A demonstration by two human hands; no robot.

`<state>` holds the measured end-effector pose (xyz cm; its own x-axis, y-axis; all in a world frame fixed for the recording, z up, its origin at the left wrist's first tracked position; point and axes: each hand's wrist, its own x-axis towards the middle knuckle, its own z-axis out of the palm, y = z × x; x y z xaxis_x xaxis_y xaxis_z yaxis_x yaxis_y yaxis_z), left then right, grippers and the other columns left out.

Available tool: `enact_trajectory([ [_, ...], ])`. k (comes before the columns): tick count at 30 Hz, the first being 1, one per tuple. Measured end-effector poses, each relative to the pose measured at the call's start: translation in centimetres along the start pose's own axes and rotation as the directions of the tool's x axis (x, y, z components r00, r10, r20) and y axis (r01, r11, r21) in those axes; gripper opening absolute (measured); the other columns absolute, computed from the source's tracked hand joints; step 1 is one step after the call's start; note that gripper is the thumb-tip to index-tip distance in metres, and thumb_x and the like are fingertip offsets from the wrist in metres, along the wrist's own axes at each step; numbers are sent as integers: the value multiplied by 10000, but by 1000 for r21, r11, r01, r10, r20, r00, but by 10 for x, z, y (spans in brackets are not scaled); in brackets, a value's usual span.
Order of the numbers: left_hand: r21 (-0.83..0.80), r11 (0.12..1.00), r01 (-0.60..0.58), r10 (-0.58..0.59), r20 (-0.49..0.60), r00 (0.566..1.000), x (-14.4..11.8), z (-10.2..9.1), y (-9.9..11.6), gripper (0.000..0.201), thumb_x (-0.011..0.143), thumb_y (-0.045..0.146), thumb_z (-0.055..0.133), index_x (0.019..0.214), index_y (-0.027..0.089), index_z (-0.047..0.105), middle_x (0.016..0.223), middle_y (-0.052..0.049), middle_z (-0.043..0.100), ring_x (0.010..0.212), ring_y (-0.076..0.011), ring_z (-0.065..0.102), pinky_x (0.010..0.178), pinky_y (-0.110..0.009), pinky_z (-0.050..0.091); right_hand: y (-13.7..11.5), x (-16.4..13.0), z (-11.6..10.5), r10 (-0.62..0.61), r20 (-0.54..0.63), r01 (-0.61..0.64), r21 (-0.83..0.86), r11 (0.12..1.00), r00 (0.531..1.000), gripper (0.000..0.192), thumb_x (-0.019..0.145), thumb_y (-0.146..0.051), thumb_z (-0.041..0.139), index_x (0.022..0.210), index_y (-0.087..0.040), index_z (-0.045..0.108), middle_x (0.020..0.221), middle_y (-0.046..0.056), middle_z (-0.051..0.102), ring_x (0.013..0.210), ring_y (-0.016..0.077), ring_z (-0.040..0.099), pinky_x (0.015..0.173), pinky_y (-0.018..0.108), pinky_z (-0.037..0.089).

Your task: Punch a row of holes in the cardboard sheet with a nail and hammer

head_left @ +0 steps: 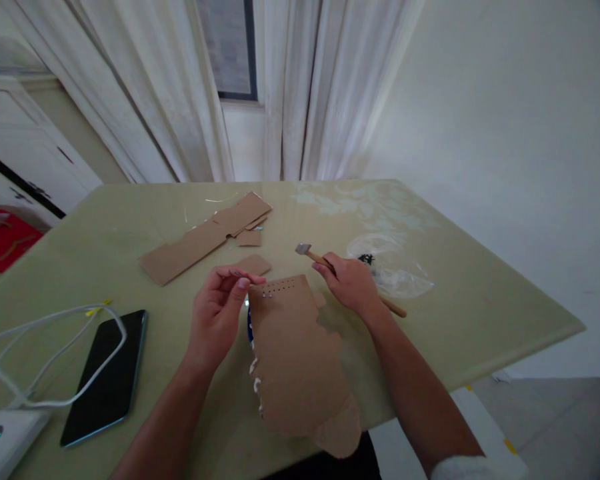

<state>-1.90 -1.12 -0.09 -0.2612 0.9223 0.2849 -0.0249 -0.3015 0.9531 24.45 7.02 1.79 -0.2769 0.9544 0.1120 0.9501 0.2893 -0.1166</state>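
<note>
My left fingers point(241, 288) bend at the far left corner of the cardboard point(295, 353); whether gripping, I cannot tell | my right fingers point(338, 263) wrap the hammer point(304, 249) by its handle | cardboard sits before me, at the near edge of the counter point(460, 307)
</note>
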Motion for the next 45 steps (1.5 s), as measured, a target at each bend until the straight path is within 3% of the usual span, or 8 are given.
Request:
enact_trajectory([
  [9, 313, 950, -10, -37, 144, 989, -5, 11, 2, 180, 1002, 413, 728, 1002, 235, 703, 1023, -60, 882, 955, -235, 814, 894, -365, 584, -3, -1, 1, -15, 6, 15, 10, 1000, 1000, 482, 1158, -586, 415, 1086, -227, 728, 886, 71, 812, 733, 222, 700, 639, 322, 271],
  [14, 399, 915, -59, 7, 131, 991, -4, 10, 3, 190, 982, 422, 724, 978, 238, 771, 1008, -61, 860, 921, -234, 767, 818, -353, 566, -3, -2, 0, -15, 11, 15, 14, 1000, 1000, 479, 1155, -586, 425, 1072, -228, 732, 867, 69, 804, 731, 222, 694, 646, 321, 287],
  [18, 409, 911, -58, 22, 92, 996, -3, 5, 0, 212, 984, 442, 731, 1024, 242, 791, 1075, -70, 846, 1004, -248, 760, 903, -371, 566, -4, -3, -2, -19, 11, 18, 26, 999, 1000, 488, 1156, -591, 420, 1069, -226, 732, 872, 71, 800, 740, 223, 692, 643, 320, 285],
  [23, 394, 918, -34, -4, 95, 995, 0, 3, 0, 246, 981, 471, 731, 998, 233, 793, 1022, -67, 853, 956, -250, 770, 903, -381, 574, -6, -3, -3, -24, 21, 23, 27, 999, 999, 485, 1157, -589, 431, 1068, -221, 735, 869, 73, 803, 735, 222, 696, 639, 324, 272],
  [31, 451, 882, -137, 66, 169, 983, 3, 3, 0, 200, 976, 428, 745, 949, 249, 831, 970, -49, 849, 926, -243, 763, 908, -385, 573, -4, -2, 1, -43, 7, 43, 45, 998, 999, 468, 1156, -583, 449, 1064, -222, 734, 884, 70, 808, 751, 221, 706, 644, 325, 277],
  [45, 529, 824, -202, 132, 167, 977, 1, 2, 0, 168, 966, 425, 756, 954, 288, 854, 981, -51, 852, 961, -268, 755, 947, -449, 518, -3, -3, 1, -42, 13, 41, 35, 999, 999, 474, 1153, -587, 443, 1084, -220, 735, 912, 83, 814, 778, 231, 711, 642, 323, 283],
])
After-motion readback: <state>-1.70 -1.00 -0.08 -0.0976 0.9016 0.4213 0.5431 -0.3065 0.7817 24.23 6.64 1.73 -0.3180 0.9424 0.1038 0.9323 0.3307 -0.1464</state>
